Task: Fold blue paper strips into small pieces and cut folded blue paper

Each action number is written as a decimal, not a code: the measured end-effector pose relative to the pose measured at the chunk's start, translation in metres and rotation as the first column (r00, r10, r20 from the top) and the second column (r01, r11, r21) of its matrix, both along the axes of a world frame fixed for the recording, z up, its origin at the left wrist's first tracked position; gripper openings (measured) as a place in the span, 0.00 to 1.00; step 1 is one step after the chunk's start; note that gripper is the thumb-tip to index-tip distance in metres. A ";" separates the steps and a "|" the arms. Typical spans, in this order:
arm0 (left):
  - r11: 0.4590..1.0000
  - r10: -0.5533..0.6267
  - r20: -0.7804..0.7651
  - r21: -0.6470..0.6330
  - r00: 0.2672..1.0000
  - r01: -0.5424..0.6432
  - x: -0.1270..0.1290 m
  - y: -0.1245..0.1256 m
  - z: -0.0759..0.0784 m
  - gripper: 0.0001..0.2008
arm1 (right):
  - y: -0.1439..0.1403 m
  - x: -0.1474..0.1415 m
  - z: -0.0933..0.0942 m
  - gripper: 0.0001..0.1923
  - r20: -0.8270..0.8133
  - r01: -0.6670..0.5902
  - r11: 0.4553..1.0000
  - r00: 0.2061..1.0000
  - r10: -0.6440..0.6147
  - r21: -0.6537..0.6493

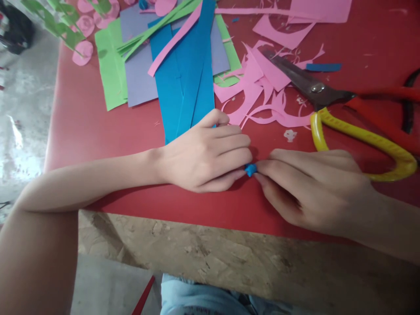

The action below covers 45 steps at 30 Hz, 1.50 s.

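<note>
The blue piece (251,170), small and knobbly, sits between the two hands, just above the red table (98,135) near its front edge. At 9 o'clock of it, the left hand (206,153) meets it with thumb and index tips nearly closed together, the other fingers loosely curled. At 4 o'clock, the right hand (315,190) pinches it narrowly between thumb and index.

Around the piece, blue sheets (183,74) lie at 11 o'clock, with a pink strip (179,37) across them and purple (141,65) and green sheets (111,65) beneath. Pink scraps (252,87) spread at 12. Shears (316,89) lie at 2, their blades pointing to 10 o'clock over the scraps; the right hand partly hides the yellow handle (370,135), and whether they touch I cannot tell.
</note>
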<state>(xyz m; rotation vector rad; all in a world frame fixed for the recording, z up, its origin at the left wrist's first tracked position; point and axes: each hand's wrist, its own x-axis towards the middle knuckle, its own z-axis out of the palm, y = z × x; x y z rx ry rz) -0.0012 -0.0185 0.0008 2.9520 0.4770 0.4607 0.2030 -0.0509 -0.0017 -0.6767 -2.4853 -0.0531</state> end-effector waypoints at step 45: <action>0.992 -0.097 -0.062 0.071 0.993 0.102 0.003 0.001 0.006 0.14 | 0.001 0.002 -0.011 0.13 0.045 0.008 0.996 0.999 -0.004 -0.092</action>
